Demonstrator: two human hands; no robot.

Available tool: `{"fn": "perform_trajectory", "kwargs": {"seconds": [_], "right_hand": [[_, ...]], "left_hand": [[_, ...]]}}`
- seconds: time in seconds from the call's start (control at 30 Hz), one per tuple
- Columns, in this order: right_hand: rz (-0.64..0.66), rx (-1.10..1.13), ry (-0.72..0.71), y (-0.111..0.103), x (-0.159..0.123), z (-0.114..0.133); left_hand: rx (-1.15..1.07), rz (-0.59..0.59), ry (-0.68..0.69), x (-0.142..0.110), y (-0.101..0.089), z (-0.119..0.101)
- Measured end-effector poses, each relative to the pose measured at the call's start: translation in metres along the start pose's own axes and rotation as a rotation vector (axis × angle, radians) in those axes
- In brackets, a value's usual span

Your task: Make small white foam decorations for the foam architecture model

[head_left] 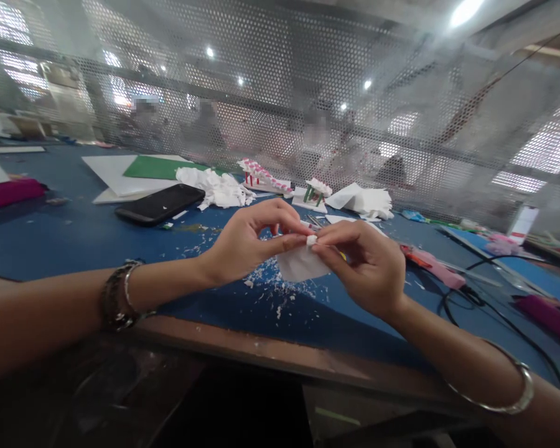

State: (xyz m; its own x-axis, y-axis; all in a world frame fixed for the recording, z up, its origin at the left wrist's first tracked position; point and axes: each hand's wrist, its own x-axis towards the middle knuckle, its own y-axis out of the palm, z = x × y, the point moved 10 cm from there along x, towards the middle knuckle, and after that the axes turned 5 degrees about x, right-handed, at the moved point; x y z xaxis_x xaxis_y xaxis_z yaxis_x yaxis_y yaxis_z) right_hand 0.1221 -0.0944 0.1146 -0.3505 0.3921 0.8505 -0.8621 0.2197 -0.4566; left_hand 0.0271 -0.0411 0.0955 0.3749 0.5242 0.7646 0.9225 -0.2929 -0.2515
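In the middle of the head view, a small white piece (312, 240), perhaps crumpled paper, sits between the fingertips of both hands. My left hand (256, 239) pinches it from the left with thumb and forefinger. From the other side my right hand (364, 258) closes thumb and fingers on it. Beneath the fingers shows a thin white sheet (301, 264); whether it touches the hands I cannot tell. White scraps (280, 292) lie scattered over the blue tabletop (205, 305). Just beyond are a small model with green posts (313, 194) and a pink-and-white one with red posts (264, 177).
A black phone (161, 204) lies left, beside a torn white paper pile (219, 186) and a green sheet (154, 167). More white paper (366, 200) is behind. To the right rests a pink glue gun (434, 264) with a black cable. A perforated metal screen (261, 81) stands behind.
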Motion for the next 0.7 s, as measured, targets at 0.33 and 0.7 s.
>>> {"fn": "perform_trajectory", "kwargs": {"seconds": [0.33,0.7], "right_hand": [[0.026,-0.179,-0.073,0.003,0.001,0.01],[0.13,-0.051,0.18,0.01,0.003,-0.024]], "left_hand": [[-0.021,0.027,0.005,-0.005,0.007,-0.002],[0.064,0.054,0.004,-0.002,0.006,0.009]]}}
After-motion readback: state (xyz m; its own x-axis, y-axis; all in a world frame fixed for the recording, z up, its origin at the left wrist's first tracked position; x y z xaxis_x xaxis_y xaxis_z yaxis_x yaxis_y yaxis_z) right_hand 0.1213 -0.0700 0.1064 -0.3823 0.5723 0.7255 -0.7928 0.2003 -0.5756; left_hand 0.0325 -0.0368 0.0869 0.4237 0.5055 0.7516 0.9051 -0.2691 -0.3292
